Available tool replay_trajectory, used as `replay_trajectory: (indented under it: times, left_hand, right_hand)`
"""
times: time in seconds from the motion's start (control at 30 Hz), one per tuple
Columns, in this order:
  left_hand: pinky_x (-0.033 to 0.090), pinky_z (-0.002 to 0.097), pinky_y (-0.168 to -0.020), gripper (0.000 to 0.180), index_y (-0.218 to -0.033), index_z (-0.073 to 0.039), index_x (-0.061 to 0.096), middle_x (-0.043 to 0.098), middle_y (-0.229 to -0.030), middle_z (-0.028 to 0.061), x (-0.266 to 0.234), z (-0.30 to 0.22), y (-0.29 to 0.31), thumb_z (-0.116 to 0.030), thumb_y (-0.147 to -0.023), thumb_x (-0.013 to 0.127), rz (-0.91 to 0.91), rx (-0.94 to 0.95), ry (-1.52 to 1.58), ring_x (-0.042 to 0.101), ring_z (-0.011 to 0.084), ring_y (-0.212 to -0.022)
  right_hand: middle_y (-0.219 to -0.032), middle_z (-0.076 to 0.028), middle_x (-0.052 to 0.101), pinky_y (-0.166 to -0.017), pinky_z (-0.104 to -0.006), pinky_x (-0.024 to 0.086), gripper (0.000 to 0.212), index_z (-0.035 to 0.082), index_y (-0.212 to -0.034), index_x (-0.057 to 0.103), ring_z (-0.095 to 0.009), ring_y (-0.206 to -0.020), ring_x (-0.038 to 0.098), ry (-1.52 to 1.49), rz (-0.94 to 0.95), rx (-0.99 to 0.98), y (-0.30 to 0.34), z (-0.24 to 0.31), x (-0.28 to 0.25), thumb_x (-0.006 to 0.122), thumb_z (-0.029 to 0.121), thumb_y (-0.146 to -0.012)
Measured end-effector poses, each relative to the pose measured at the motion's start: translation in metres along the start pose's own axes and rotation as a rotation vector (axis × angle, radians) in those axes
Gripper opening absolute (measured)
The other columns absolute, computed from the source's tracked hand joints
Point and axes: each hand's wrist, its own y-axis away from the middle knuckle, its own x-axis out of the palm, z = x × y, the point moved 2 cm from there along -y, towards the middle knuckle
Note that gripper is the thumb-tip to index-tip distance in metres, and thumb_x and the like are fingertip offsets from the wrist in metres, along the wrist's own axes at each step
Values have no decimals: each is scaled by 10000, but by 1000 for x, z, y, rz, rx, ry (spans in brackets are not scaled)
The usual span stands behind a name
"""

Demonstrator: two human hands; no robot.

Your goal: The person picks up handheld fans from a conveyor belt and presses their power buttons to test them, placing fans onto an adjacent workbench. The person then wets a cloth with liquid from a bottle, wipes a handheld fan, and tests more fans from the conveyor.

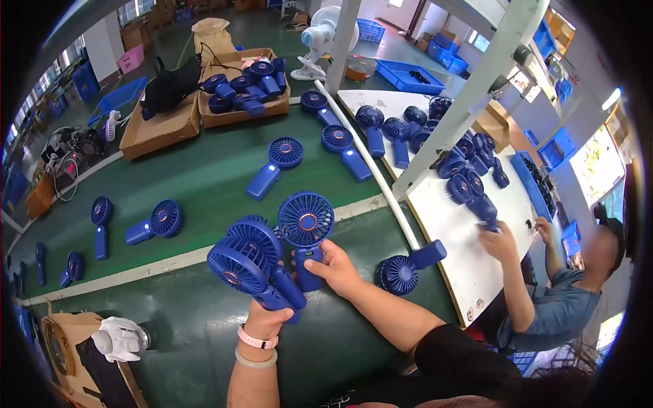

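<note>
My left hand [269,318], with a pink band and a pale bangle at the wrist, is closed round the handles of a cluster of blue handheld fans [235,266]; overlap hides exactly how many. Just to its right, my right hand [332,268] grips one blue handheld fan [306,217] by its handle, head up, with the thumb on the front below a small dark display. The two sets of fans touch or nearly touch. Beyond my right forearm another blue fan [396,275] lies on the dark green worktop [197,326].
Several fans lie spread along the green conveyor belt [197,178]. Cardboard trays [163,133] stand behind it, one full of fans. At right, a white table [442,245] carries more fans beside a co-worker [558,299]. A white post [469,95] rises between. A white-gloved object [122,340] stands at lower left.
</note>
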Motion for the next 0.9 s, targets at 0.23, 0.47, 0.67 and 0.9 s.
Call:
replay_trajectory:
  times: [0.23, 0.47, 0.67, 0.9]
  left_hand:
    - [496, 527, -803, 896, -1319, -102, 285, 428, -1223, 128, -15, 10, 3, -94, -550, 744, 143, 24, 20, 498, 345, -1085]
    - [454, 497, -857, 805, -1279, -93, 341, 449, -1189, 94, -11, 5, 6, -27, -557, 691, 126, -18, 243, 503, 299, -1060]
    - [464, 583, -809, 788, -1274, -99, 353, 452, -1197, 111, -15, 3, 8, -16, -559, 672, 104, 5, 224, 501, 336, -1067]
    - [472, 572, -802, 833, -1284, -91, 329, 437, -1198, 127, -16, 2, 7, -34, -526, 670, 82, 54, 246, 495, 347, -1069]
  right_hand:
    - [-1283, -206, 378, -978, -419, 336, 583, 45, -1239, 436, -360, -1190, 376, 1426, 187, -485, 35, 66, 26, 682, 204, -735]
    - [-1251, -163, 410, -901, -460, 402, 818, 200, -1304, 382, -395, -1119, 441, 2324, -45, 249, 113, 152, -77, 773, 258, -589]
    - [-939, -159, 579, -713, -386, 485, 606, 112, -1177, 452, -330, -821, 589, 1970, -108, 291, 138, 126, -103, 715, 223, -642]
    - [-764, -112, 597, -424, -228, 380, 381, 55, -1073, 425, -128, -459, 479, 69, -70, 549, 83, 65, -49, 511, 368, -873]
